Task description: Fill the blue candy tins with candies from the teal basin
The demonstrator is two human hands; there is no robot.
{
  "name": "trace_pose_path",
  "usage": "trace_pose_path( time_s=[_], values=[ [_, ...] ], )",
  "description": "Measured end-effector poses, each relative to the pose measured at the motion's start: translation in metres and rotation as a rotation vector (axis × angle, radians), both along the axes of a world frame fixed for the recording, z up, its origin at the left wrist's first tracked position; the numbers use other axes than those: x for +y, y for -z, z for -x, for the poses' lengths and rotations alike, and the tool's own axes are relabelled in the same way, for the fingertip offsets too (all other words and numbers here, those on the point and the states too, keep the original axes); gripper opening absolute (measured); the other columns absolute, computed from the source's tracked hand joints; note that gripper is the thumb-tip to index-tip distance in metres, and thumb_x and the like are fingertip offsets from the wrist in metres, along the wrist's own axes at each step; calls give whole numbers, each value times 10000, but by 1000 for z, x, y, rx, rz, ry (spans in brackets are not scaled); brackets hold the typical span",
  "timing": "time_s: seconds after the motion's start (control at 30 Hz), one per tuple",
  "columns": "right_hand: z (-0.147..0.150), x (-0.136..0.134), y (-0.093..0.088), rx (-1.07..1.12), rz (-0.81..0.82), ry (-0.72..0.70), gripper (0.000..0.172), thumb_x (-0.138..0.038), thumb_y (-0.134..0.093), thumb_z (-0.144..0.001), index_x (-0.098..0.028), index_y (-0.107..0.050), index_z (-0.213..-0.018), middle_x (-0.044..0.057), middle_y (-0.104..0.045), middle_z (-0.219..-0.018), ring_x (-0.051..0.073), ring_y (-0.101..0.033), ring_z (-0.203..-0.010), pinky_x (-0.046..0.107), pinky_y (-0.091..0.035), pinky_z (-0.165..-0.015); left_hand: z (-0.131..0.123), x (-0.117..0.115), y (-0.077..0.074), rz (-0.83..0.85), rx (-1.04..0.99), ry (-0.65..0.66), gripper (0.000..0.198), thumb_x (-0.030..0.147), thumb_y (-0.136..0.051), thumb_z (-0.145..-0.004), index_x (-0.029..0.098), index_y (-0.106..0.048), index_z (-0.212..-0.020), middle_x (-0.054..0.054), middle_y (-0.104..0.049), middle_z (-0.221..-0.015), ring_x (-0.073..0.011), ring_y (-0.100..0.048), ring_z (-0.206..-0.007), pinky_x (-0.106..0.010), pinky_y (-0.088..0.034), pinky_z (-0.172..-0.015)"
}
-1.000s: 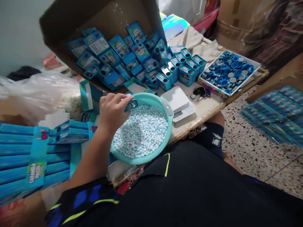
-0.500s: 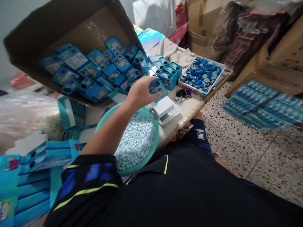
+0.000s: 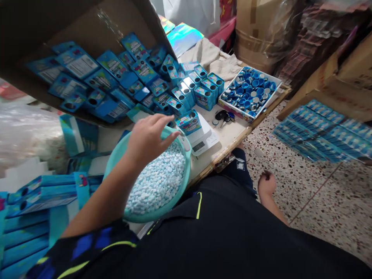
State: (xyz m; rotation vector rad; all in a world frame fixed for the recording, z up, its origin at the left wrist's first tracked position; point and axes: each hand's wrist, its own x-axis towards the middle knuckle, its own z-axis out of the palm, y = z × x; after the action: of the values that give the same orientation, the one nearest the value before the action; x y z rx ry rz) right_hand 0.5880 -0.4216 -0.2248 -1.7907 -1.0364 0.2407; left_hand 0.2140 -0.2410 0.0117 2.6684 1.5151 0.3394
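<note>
My left hand [image 3: 147,137] hovers open over the far rim of a teal bowl [image 3: 116,155], fingers stretched toward the right and holding nothing. The bowl is full of small pale blue and white candies [image 3: 158,180]. Just beyond my fingertips a blue tin [image 3: 188,122] stands upright on a white kitchen scale [image 3: 203,141]. My right hand [image 3: 266,184] hangs low beside my leg, off the table edge, its fingers curled in.
A tipped cardboard box [image 3: 87,27] holds several blue tins. More open tins [image 3: 203,91] stand in rows behind the scale. A white tray of blue lids [image 3: 250,91] sits at the table's corner, keys [image 3: 222,115] beside it. Blue packs [image 3: 29,217] lie at left and others [image 3: 319,128] over the floor.
My left hand carried the blue tin from the bowl to the scale, let it go there, and drew back over the bowl. My right hand has come into view.
</note>
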Motion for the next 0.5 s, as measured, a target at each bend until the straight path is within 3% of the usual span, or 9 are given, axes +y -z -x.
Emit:
trace_pose_path(
  time_s=[0.07,0.13,0.2,0.3,0.4,0.5],
  values=[
    [-16,25,16,-57,-57,74,227,-465,-622,-1040,-261,-717,-1010,74,-728,-1020,229,-704,-942,436,-612,-896,24,-23,-5,60,90,2,442,496,-597,-1031,230,-705,-1367,-150,-735,-1334,-364,-679,-1254,-546,-512,-1114],
    [-21,61,18,-108,-120,80,213,-429,-581,-1002,-272,-694,-914,75,-694,-872,278,-693,-875,531,-596,-911,45,-43,2,158,149,-72,494,534,-577,-1019,236,-689,-1397,-160,-709,-1390,-377,-664,-1274,-547,-522,-1099],
    [-11,99,6,-160,-246,-34,152,-364,-581,-948,-274,-702,-971,75,-706,-881,287,-706,-898,555,-595,-931,61,-58,18,290,217,-202,566,576,-584,-985,227,-674,-1422,-175,-685,-1428,-400,-646,-1297,-549,-531,-1087],
    [25,145,-25,-133,-409,-266,195,-301,-581,-915,-286,-686,-1079,64,-718,-996,253,-725,-960,503,-619,-914,72,-69,41,515,270,-369,665,643,-581,-939,193,-675,-1419,-200,-674,-1425,-420,-638,-1314,-538,-531,-1093],
    [57,164,-44,-69,-280,-426,230,-278,-560,-916,-273,-691,-1104,62,-721,-1066,214,-725,-940,411,-631,-802,75,-66,51,616,237,-410,691,663,-603,-896,181,-692,-1383,-196,-683,-1372,-411,-659,-1275,-511,-535,-1083],
    [64,165,-43,-30,-198,-410,183,-284,-554,-928,-248,-704,-1027,42,-724,-957,206,-719,-876,396,-618,-789,79,-60,50,629,205,-399,617,621,-669,-847,203,-727,-1297,-162,-715,-1261,-368,-716,-1083,-470,-570,-956]
  ],
)
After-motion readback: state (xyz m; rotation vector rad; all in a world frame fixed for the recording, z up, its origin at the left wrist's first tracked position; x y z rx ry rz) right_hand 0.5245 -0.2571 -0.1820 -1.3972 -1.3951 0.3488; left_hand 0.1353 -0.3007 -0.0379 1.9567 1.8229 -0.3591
